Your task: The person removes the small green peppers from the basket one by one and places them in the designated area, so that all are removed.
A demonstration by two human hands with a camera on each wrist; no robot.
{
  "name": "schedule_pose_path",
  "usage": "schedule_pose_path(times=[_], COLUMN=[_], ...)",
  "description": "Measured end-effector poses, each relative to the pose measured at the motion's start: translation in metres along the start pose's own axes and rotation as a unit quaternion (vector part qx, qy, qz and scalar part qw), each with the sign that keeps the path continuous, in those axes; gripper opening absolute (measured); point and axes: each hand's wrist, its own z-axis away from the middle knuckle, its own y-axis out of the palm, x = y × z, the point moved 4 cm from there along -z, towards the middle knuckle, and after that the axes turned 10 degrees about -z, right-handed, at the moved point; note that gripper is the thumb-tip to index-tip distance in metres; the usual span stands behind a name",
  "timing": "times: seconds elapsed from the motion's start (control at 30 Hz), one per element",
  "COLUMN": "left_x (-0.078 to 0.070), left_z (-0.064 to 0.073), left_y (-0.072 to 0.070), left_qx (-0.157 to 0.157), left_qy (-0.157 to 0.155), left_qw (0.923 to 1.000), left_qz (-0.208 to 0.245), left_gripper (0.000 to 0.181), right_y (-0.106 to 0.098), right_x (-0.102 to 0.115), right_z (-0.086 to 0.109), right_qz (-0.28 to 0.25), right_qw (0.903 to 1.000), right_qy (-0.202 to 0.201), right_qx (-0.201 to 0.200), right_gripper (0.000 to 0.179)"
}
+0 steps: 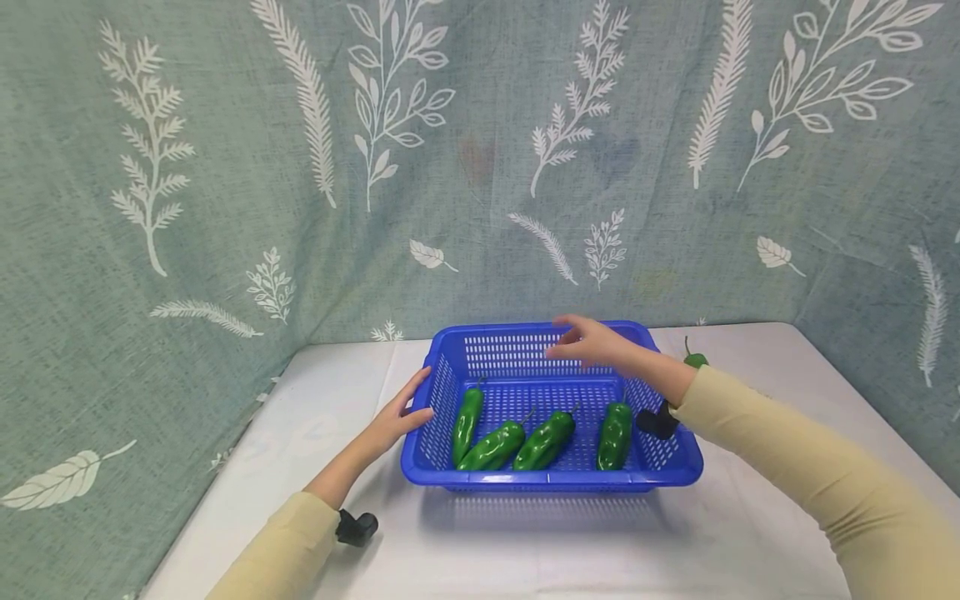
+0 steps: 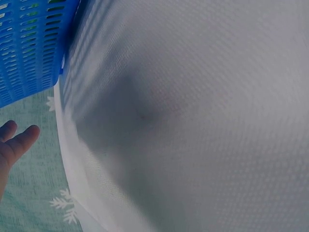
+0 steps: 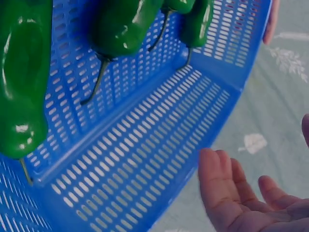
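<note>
A blue plastic basket (image 1: 551,477) with slotted walls stands on the table. Several green peppers lie inside; one pepper (image 1: 615,435) is at the right, apart from a pepper (image 1: 543,440) near the middle. My left hand (image 1: 393,418) is beside the basket's left rim with fingers extended and thumb spread. Whether it touches the rim, I cannot tell. Over the back part of the basket hovers my right hand (image 1: 588,342), its fingers loosely bent and nothing between them. The right wrist view shows that hand (image 3: 241,198) by the rim, with peppers (image 3: 123,29) deeper in the basket.
Another green pepper (image 1: 695,358) lies on the white-covered table (image 1: 600,550) to the right of the basket, partly hidden by the right forearm. Green cloth (image 1: 480,167) with white leaf prints hangs behind and at both sides. Each wrist carries a black device (image 1: 356,528).
</note>
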Motion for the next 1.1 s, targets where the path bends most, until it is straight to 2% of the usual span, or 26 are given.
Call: schedule_pose_path(times=[0.4, 0.63, 0.83, 0.97, 1.1], left_x=[0.004, 0.002, 0.002, -0.014, -0.009], left_z=[-0.002, -0.001, 0.000, 0.005, 0.002], left_y=[0.000, 0.001, 0.001, 0.000, 0.000], left_qx=[-0.001, -0.001, 0.001, 0.003, 0.005], left_qy=[0.003, 0.001, 0.002, 0.002, 0.002], left_qw=[1.0000, 1.0000, 1.0000, 1.0000, 1.0000], left_qz=[-0.005, 0.005, 0.003, -0.002, -0.002], left_gripper=[0.069, 0.069, 0.070, 0.071, 0.071], right_y=[0.014, 0.021, 0.023, 0.027, 0.030], right_x=[-0.032, -0.043, -0.050, -0.056, -0.061], right_z=[0.005, 0.008, 0.011, 0.011, 0.011], right_qz=[0.015, -0.002, 0.014, 0.006, -0.010], right_qw=[0.9962, 0.9898, 0.9877, 0.9866, 0.9866], right_qy=[0.085, 0.138, 0.151, 0.157, 0.155], right_qx=[0.009, 0.035, 0.037, 0.042, 0.051], right_gripper=[0.072, 0.076, 0.075, 0.074, 0.077])
